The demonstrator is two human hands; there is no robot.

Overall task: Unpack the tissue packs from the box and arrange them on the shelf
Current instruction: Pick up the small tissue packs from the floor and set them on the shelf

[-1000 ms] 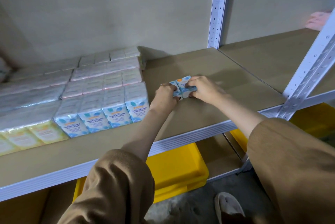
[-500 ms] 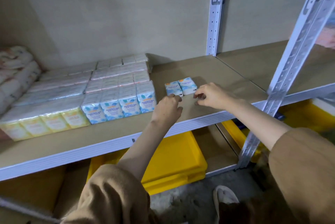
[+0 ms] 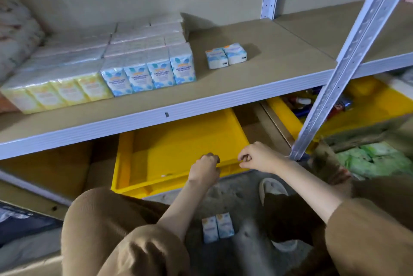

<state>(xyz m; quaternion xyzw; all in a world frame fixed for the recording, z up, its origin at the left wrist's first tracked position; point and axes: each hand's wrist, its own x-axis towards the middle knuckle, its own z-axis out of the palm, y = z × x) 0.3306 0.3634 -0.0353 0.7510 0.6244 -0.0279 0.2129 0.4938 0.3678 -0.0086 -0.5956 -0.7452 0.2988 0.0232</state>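
Two small blue-and-white tissue packs (image 3: 225, 55) stand side by side on the tan shelf board (image 3: 279, 56), apart from a large block of blue tissue packs (image 3: 148, 72) and yellow tissue packs (image 3: 60, 92) to their left. My left hand (image 3: 206, 167) and my right hand (image 3: 257, 157) hang below the shelf edge, over a yellow tray, fingers curled with nothing in them. Two more small blue packs (image 3: 218, 226) stand on the floor between my knees. A cardboard box (image 3: 366, 137) at the right holds green-wrapped packs (image 3: 375, 159).
A white metal upright (image 3: 348, 56) slants across the right side, close to my right hand. A yellow tray (image 3: 125, 164) sits on the lower shelf, and a second yellow tray (image 3: 380, 105) with assorted items sits further right. A slipper (image 3: 271, 187) rests on the concrete floor.
Both hands let go of the two small packs on the shelf and dropped below the shelf edge toward me. The view pulled back and tilted down, showing the floor and lower shelf.
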